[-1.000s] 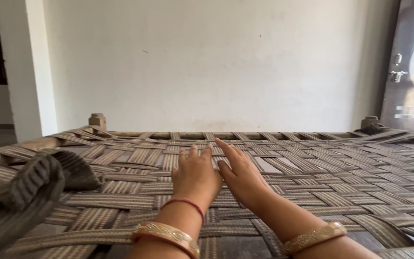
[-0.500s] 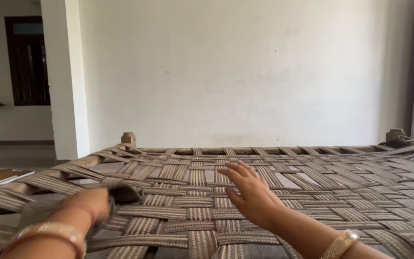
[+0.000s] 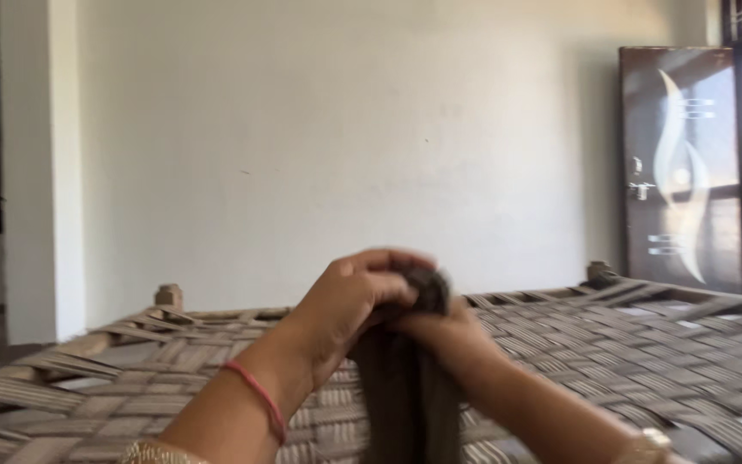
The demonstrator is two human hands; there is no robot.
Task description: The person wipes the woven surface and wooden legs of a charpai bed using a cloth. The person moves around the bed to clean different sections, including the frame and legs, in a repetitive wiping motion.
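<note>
Clearly, one dark woven strap (image 3: 405, 387) is gripped at its top end by both hands, held up in front of the woven cot (image 3: 646, 344). To the left of the grip, the left hand (image 3: 349, 301) is closed over the bunched top of the strap, a red thread being worn at that wrist. Below the grip the strap hangs down, its long axis running upright, toward the cot's webbing. To the right of the grip, the right hand (image 3: 448, 335) is closed on the same end, touching the left hand; neither hand is nearer. Counted: one strap held, two hands, one cot. Behind the grip a plain wall (image 3: 345, 129) is seen, and far right a dark door (image 3: 672, 163).
</note>
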